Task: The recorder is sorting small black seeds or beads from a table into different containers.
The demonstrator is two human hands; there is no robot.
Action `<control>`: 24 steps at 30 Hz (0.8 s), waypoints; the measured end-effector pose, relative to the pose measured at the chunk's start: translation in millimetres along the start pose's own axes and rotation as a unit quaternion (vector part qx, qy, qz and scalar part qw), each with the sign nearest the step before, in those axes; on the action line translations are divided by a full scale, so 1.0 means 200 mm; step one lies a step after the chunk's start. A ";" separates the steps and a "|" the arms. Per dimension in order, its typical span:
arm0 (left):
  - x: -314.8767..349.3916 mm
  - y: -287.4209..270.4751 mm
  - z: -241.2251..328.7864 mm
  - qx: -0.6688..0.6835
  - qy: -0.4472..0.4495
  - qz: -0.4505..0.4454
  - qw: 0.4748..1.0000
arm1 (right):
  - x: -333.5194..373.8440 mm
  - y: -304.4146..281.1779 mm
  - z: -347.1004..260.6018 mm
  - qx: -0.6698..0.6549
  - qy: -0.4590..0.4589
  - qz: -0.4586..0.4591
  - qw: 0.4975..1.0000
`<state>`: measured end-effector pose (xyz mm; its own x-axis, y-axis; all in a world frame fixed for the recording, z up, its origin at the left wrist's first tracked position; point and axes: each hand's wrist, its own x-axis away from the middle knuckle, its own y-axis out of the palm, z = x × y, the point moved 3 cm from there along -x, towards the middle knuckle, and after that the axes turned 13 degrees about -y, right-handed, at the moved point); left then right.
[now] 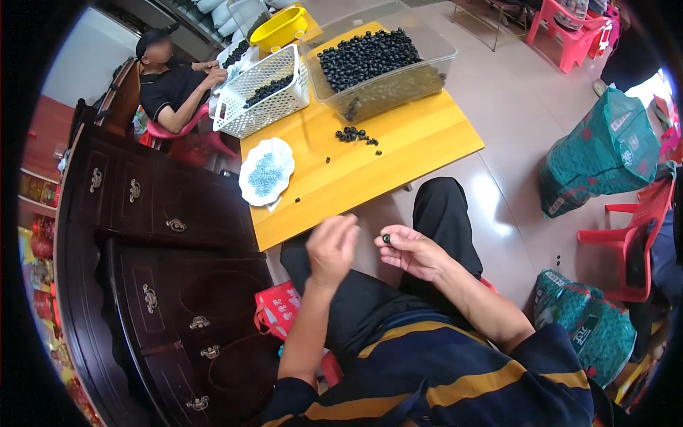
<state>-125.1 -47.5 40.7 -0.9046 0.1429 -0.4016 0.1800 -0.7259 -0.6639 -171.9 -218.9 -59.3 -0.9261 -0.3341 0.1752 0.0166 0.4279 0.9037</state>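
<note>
Above my lap, my right hand [413,254] pinches a small black ring-shaped part [386,238] between thumb and forefinger. A short way to its left is my left hand [333,249], apart from the part. Motion smears its fingers, and whether they hold anything does not show. Beyond my hands, a white scalloped plate [284,151] at the table's left edge bears a heap of tiny pale blue, clear-looking pieces [265,175]. Several loose black parts [353,135] lie on the yellow table [420,146]. Behind them, a clear plastic bin [434,53] contains a large pile of the same black parts.
A white perforated basket [235,117] and a yellow basin [279,28] stand farther back. At the far left sits another person [174,89], hands near the table. Dark wooden drawers [178,206] flank my left. Green bags [601,153] and a red chair [633,235] are on the right.
</note>
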 end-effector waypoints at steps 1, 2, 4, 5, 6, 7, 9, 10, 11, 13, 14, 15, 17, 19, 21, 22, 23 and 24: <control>-0.06 -0.03 -0.07 -0.026 -0.047 -0.002 0.999 | 0.00 -0.01 0.00 -0.001 -0.003 0.010 1.000; -0.10 -0.06 -0.17 -0.068 -0.057 0.018 0.996 | 0.00 -0.01 0.00 -0.001 -0.002 0.007 1.000; -0.19 -0.11 -0.35 -0.121 -0.109 0.016 0.987 | 0.00 -0.01 0.00 0.002 0.005 0.011 1.000; -0.22 -0.14 -0.40 -0.147 -0.107 0.012 0.983 | 0.00 0.00 0.00 0.003 0.006 0.008 1.000; -0.25 -0.16 -0.46 -0.173 -0.104 0.009 0.979 | 0.00 0.00 0.00 0.001 0.008 0.006 1.000; -0.26 -0.16 -0.49 -0.187 -0.116 -0.001 0.976 | 0.00 0.00 0.00 0.000 0.009 0.006 1.000; -0.27 -0.16 -0.54 -0.199 -0.104 0.003 0.974 | 0.00 0.00 0.00 -0.003 0.010 0.005 1.000; -0.28 -0.16 -0.57 -0.211 -0.091 0.004 0.973 | 0.00 -0.01 0.00 -0.005 0.011 0.006 1.000; -0.28 -0.16 -0.59 -0.210 -0.092 0.004 0.973 | 0.00 -0.01 0.00 -0.005 0.011 0.007 1.000; -0.29 -0.15 -0.62 -0.213 -0.078 -0.016 0.974 | -0.01 -0.01 0.00 -0.002 0.009 0.015 1.000; -0.29 -0.15 -0.62 -0.212 -0.079 -0.017 0.974 | -0.01 -0.01 0.00 -0.002 0.010 0.017 1.000; -0.29 -0.14 -0.61 -0.228 -0.070 -0.016 0.971 | -0.01 -0.01 0.00 -0.003 0.011 0.019 1.000; -0.29 -0.13 -0.59 -0.244 -0.061 -0.013 0.968 | -0.01 -0.01 0.00 -0.004 0.012 0.021 1.000; -0.27 -0.12 -0.57 -0.250 -0.070 -0.009 0.966 | -0.01 -0.01 0.00 -0.005 0.014 0.020 1.000; -0.24 -0.12 -0.54 -0.261 -0.056 0.010 0.964 | -0.01 -0.01 0.00 -0.003 0.013 0.022 1.000; -0.22 -0.12 -0.51 -0.272 -0.042 0.028 0.961 | -0.01 -0.01 0.00 -0.002 0.012 0.023 1.000; -0.20 -0.12 -0.50 -0.271 -0.041 0.027 0.961 | -0.01 -0.01 0.00 -0.002 0.011 0.025 1.000; -0.19 -0.13 -0.49 -0.229 -0.070 0.018 0.971 | -0.01 -0.01 0.00 -0.002 0.012 0.027 1.000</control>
<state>-58.1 32.2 10.4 -0.9322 0.0071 -0.3619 0.3368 -0.3495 -0.8743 -170.6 -219.9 -61.6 -0.9144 -0.3312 0.2328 0.0676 0.4421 0.8944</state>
